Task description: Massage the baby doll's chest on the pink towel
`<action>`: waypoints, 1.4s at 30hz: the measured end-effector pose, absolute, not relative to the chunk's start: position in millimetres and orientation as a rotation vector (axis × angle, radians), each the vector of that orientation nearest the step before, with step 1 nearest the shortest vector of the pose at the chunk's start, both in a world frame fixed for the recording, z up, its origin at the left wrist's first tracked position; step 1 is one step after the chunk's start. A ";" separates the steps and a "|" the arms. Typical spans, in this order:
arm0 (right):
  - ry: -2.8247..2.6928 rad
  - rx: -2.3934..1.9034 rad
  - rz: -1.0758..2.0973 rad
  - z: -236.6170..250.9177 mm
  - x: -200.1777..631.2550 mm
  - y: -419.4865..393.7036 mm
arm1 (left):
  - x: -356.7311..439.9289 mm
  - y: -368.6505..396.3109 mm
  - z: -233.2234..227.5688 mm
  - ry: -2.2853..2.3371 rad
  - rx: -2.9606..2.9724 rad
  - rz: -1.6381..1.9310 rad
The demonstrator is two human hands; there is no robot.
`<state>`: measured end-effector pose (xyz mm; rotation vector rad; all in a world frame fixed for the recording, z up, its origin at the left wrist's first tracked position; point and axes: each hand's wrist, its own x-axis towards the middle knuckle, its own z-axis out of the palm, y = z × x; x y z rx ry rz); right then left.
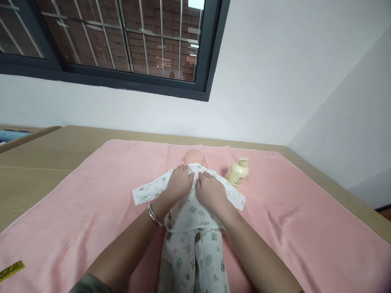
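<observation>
A baby doll point(194, 156) lies on its back on a pink blanket point(116, 179), its head toward the wall. It wears a white printed top point(195, 213) and matching trousers point(180, 260), with the sleeves spread out to both sides. My left hand point(180, 182) rests flat on the left side of the doll's chest, fingers stretched toward its head. On the other side of the chest lies my right hand point(210, 189), also flat with its fingers extended. The doll's face is mostly out of sight.
A cream pump-type bottle point(237, 171) leans on the blanket beside the right sleeve. A yellow printed strip point(11, 270) lies at the lower left. Wooden boards point(39, 150) border the blanket. Behind are a white wall point(253, 81) and a barred window point(131, 40).
</observation>
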<state>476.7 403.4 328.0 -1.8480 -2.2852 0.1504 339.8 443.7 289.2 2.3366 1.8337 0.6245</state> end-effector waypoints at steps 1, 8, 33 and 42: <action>-2.270 -1.812 0.201 327.8 481.9 409.2 | 345.0 438.2 288.1 1.886 2.375 0.594; -2.205 -1.677 0.354 321.2 506.5 439.5 | 359.5 418.6 287.3 1.849 2.548 0.432; -2.168 -1.703 0.300 321.4 472.9 408.7 | 345.0 431.5 288.4 2.022 2.456 0.595; -2.093 -1.650 0.419 308.6 489.9 431.3 | 353.9 435.8 273.2 2.051 2.396 0.777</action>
